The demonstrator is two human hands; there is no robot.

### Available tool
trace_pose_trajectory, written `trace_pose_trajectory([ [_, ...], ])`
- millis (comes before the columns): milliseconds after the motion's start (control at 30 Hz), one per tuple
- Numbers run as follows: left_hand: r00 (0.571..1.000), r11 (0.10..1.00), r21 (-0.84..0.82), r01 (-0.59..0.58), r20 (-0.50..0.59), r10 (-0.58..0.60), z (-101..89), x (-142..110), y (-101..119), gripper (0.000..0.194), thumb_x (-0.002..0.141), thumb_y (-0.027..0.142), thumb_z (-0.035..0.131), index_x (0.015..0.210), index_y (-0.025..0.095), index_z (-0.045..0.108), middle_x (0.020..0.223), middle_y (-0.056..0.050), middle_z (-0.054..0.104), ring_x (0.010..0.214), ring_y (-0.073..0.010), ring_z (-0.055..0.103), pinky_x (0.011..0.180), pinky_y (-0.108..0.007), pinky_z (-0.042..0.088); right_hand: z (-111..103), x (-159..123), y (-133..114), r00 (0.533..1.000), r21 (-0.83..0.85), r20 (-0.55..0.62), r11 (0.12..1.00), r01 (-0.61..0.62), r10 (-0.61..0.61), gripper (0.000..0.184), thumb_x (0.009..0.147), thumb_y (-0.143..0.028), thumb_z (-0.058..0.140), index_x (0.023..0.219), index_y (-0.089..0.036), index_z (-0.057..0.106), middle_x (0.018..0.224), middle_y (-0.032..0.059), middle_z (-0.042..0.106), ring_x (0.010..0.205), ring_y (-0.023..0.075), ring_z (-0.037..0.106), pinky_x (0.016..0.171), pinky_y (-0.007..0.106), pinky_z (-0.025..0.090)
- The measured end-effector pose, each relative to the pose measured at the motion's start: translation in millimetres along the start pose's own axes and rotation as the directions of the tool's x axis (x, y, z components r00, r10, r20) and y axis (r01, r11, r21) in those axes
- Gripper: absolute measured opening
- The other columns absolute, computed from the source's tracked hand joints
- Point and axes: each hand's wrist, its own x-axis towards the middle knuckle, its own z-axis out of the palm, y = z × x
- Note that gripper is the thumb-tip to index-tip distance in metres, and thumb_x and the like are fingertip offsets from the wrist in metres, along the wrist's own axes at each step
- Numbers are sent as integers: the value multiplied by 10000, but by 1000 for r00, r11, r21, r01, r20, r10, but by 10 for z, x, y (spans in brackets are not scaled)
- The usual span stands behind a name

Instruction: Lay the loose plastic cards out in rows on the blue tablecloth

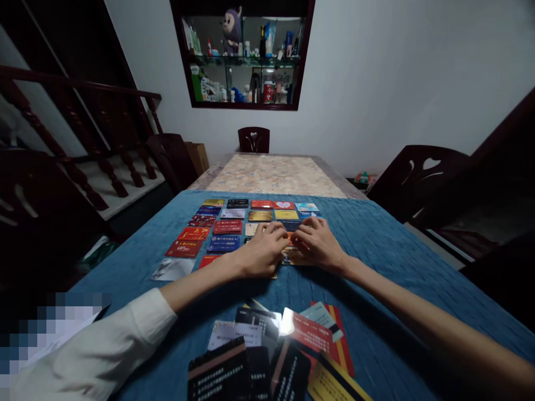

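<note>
Plastic cards lie in rows on the blue cloth, among them a red card (228,226), a blue card (223,243) and a silvery card (173,269). My left hand (264,252) and my right hand (320,244) meet at the right side of these rows. Their curled fingertips close on the edges of an orange card (289,238), which they partly cover. Just below it, a yellowish patterned card (295,257) shows between the hands. Cards beneath my left hand are mostly hidden.
Nearer me, a loose heap holds several cards, including a red card (309,334) and a black card (219,370). The blue cloth (376,245) covers the near table; a patterned tabletop (271,172) extends beyond. Dark chairs (422,172) stand around it.
</note>
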Motion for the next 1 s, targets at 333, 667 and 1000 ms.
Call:
trace_pose_trajectory([
  [333, 988, 992, -41, -117, 101, 121, -67, -166, 664, 146, 887, 245, 580, 964, 146, 653, 1112, -122, 622, 1132, -293, 494, 969, -476, 383, -275, -853, -253, 987, 123, -157, 991, 46, -27, 148, 945, -206, 512, 906, -219, 653, 868, 47, 686, 1007, 247, 498, 901, 423, 311],
  [667, 928, 1000, -26, 9, 372, 1, -219, -205, 869, 129, 850, 253, 602, 787, 149, 645, 915, -90, 646, 969, -260, 532, 870, -416, 390, -501, -1198, -562, 998, 281, -53, 960, -16, 32, 150, 958, -274, 513, 942, -217, 651, 918, 57, 681, 1061, 276, 497, 913, 479, 314],
  [1000, 930, 999, -37, 32, 366, -16, -205, -249, 943, 52, 828, 203, 612, 848, 157, 625, 944, -79, 637, 963, -253, 532, 849, -408, 365, -747, -1227, -790, 988, 317, 151, 946, -73, 26, 266, 919, -461, 560, 905, -210, 649, 944, 69, 654, 1026, 279, 482, 922, 484, 306],
])
